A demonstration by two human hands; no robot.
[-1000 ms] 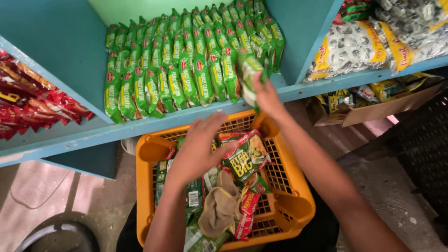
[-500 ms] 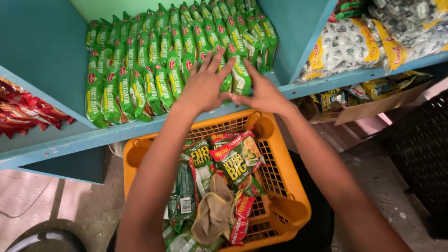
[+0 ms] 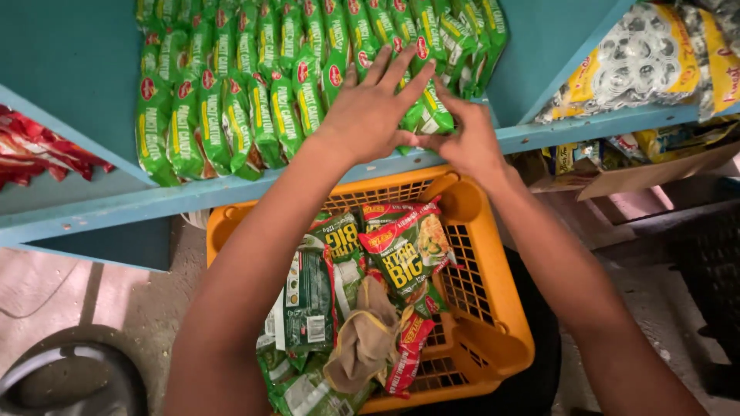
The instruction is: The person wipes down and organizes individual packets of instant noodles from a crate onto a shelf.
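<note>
Blue shelf [image 3: 231, 192] spans the top, edge running 9 to 3 o'clock. Rows of green packets [image 3: 254, 100] fill its middle bay, standing upright and packed tight; red packets [image 3: 38, 150] at 9 o'clock, white-and-yellow bags [image 3: 640, 58] at 2 o'clock. Orange basket [image 3: 478, 339] sits below at 6 o'clock, with loose green and red packets [image 3: 405, 254] and a tan cloth [image 3: 362, 339] inside. Left hand [image 3: 370, 112] at 12 o'clock, fingers spread flat, pressing the front green packets. Right hand [image 3: 470, 139] at 1 o'clock, fingers bent, pinching one green packet [image 3: 435, 115] at the row's right end. Judging progress: shelf bay looks mostly full, basket load remains unshelved.
</note>
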